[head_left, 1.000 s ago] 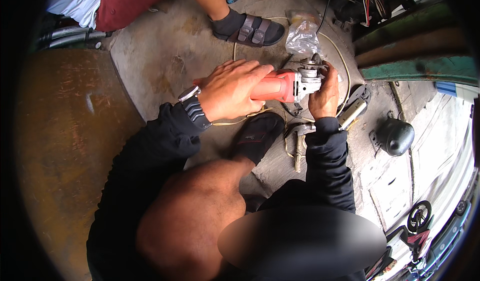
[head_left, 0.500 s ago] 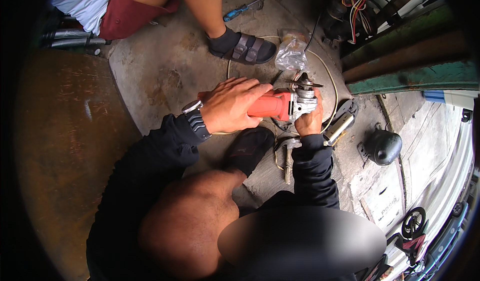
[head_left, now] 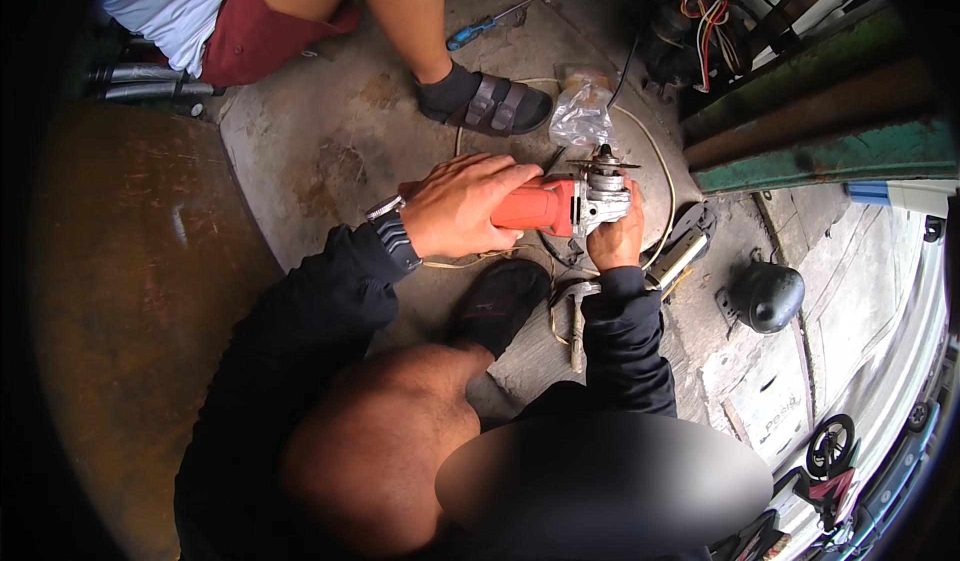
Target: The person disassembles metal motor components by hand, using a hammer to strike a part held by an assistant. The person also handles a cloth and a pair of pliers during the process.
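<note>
A red angle grinder [head_left: 540,207] with a silver gear head lies across the middle of the view, its thin disc and spindle turned away from me at the top. My left hand [head_left: 460,204], a watch on its wrist, is closed round the red body. At the grinder's head, my right hand [head_left: 617,233] grips from the right and below; its fingers are partly hidden behind the metal. Just under the head, a hammer [head_left: 577,326] rests on the concrete by my right sleeve.
Beyond the grinder lie a clear plastic bag [head_left: 582,111], a pale cable and a blue-handled screwdriver [head_left: 471,33]. Another person's sandalled foot [head_left: 487,103] is close by on the far side. A black rounded metal part [head_left: 768,296] sits at right; a brown metal sheet [head_left: 150,291] covers the left.
The grinder and both hands have shifted very slightly to the left, and the head has turned a little. My grip on it is the same.
</note>
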`<state>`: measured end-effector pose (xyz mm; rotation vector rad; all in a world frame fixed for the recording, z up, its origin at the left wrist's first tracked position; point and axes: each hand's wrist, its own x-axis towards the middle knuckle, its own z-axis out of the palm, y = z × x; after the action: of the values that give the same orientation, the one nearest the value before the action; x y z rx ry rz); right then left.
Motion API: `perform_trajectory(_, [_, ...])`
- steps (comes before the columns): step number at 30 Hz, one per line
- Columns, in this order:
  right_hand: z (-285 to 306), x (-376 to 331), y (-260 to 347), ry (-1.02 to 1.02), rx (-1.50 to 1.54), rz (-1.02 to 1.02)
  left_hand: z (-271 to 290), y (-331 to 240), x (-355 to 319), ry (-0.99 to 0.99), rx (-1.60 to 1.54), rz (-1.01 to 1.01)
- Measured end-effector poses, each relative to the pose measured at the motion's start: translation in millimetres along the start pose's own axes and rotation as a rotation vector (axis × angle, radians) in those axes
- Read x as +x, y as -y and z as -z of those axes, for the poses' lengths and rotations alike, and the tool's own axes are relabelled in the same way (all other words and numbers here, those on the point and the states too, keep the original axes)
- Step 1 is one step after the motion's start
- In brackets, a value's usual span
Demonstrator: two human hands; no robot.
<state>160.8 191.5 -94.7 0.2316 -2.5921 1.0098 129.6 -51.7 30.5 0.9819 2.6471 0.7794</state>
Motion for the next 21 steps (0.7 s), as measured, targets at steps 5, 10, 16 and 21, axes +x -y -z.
perform_trajectory(5, [-1.1,1.7,-6.6,-0.005,-0.024,-0.008,-0.6,7.7,11.7,0.030,-0.055,-0.023])
perform_trajectory(10, [1.2,6.0,-1.4,0.021,0.067,-0.133,-4.6,19.2,20.1,0.040,-0.073,-0.061])
perform_trajectory(16, [2.8,4.8,5.0,-0.041,0.126,-0.148,-10.4,29.6,25.0,0.075,-0.101,-0.071])
perform_trajectory(21, [8.0,4.3,9.6,-0.036,0.158,-0.200,-18.9,35.0,29.3,0.121,-0.154,-0.048])
